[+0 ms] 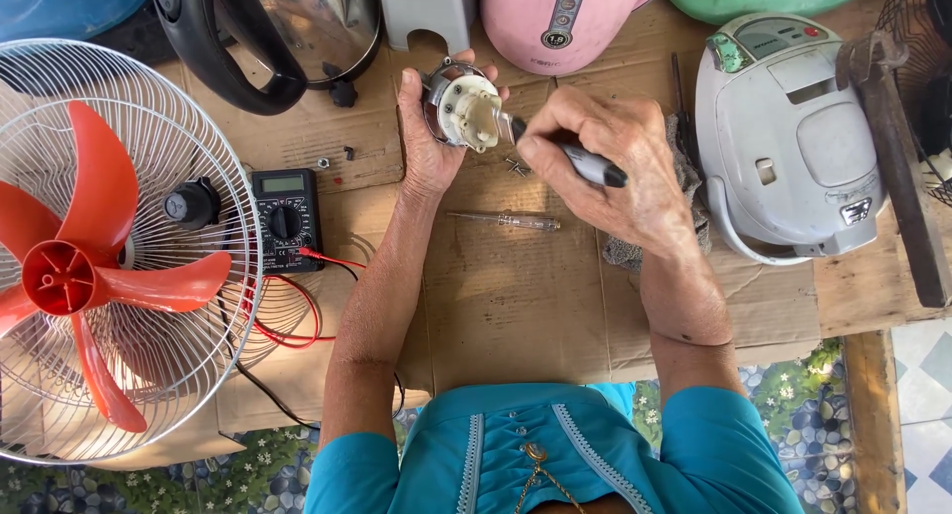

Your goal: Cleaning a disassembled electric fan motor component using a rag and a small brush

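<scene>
A: What is each grip doing?

B: The left hand (pixel 428 127) is clamped around a small round motor part (pixel 461 108), held up over the cardboard-covered table (pixel 516 296). The right hand (pixel 605 162) is closed on a dark-handled screwdriver (pixel 580 160), its tip touching the part's pale housing.

A: How much open room is there?

B: Little above: a black-handled kettle (pixel 268 38), a grey cover (pixel 428 8) and a pink appliance (pixel 560 18) crowd the far edge. The white rice cooker (pixel 793 137) sits just right, the multimeter (pixel 286 217) and red fan (pixel 99 256) to the left. A clear tester screwdriver (pixel 506 220) and loose screws (pixel 516 165) lie beneath the hands. The cardboard nearer the body is bare to its front edge.
</scene>
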